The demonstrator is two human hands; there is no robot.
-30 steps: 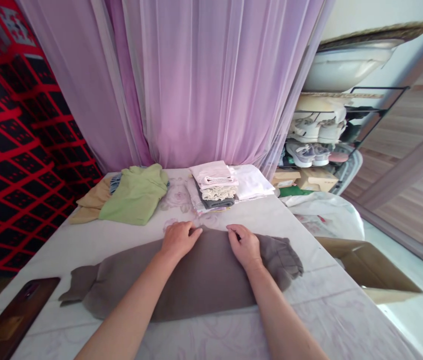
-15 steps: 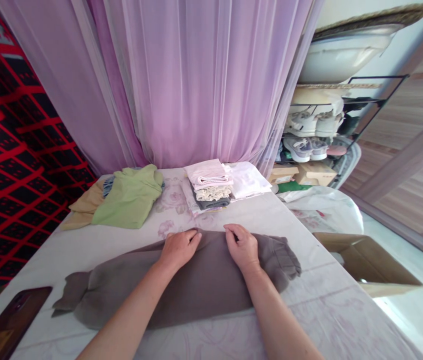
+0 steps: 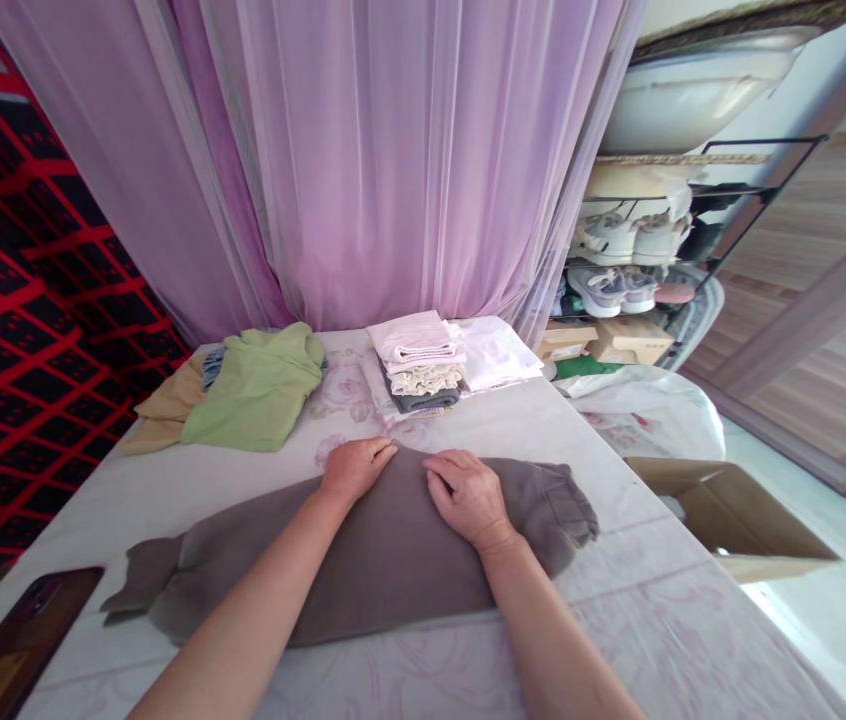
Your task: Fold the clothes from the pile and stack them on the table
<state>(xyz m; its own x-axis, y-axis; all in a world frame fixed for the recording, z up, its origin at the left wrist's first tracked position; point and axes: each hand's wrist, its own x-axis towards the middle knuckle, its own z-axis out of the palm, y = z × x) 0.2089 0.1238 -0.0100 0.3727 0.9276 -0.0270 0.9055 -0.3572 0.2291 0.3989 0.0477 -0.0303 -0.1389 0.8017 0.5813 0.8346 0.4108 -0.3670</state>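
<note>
One grey-brown garment [image 3: 385, 560] lies flat across the table [image 3: 655, 610] in front of me, its long axis running left to right, one ruffled end pointing right toward the cardboard box [image 3: 730, 515], the other pointing left toward the dark phone [image 3: 10, 645]. Both my hands rest on its far edge near the middle: my left hand [image 3: 352, 470] lies flat with fingers together, clutching nothing, and my right hand [image 3: 468, 495] presses down with fingers curled at the cloth's fold. Behind them sit two piles: a green top [image 3: 258, 390] over tan cloth, and a stack of folded pale linens [image 3: 423, 360].
</note>
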